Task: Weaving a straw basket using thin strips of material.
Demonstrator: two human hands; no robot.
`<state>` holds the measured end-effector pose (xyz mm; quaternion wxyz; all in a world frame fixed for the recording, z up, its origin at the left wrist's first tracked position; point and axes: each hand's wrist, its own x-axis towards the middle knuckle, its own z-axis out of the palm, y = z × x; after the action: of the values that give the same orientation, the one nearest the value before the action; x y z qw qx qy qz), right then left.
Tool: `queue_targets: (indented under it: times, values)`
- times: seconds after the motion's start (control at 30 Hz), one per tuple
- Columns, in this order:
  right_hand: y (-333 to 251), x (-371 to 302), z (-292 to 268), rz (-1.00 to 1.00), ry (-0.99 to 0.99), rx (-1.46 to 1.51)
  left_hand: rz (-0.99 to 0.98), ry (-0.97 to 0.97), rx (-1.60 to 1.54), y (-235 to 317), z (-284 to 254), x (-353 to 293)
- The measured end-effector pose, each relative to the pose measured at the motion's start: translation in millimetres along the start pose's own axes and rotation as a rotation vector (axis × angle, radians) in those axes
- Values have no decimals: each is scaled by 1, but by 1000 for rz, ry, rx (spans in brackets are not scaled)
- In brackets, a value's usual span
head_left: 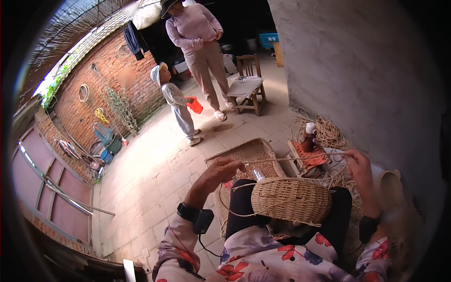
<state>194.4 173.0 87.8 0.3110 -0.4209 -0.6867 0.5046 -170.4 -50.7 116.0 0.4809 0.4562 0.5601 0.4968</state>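
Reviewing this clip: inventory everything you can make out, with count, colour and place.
woven basket: one, straw-coloured, on the lap
cord: one, tan, stretched between both hands
wicker tray: one, tan, on the floor ahead
brown grains: one spread, inside the tray
bottle: one, brown with white top, on an orange-topped stand
rope heap: one, tan, along the grey wall
chair: one, brown wood, ahead
standing people: two, pink top and striped top, left of the chair
bucket: one, blue, by the brick wall
left hand: one, bare, holding cord
right hand: one, bare, holding cord
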Motion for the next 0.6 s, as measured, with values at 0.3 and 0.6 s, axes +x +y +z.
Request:
queue_targets:
  times: [0.3, 0.6]
  values:
    - [101, 48, -140, -329, 403, 863, 170, 197, 228, -8, 5, 4]
    - [-20, -20, -38, -376, -12, -160, 935, 421, 811, 35, 114, 16]
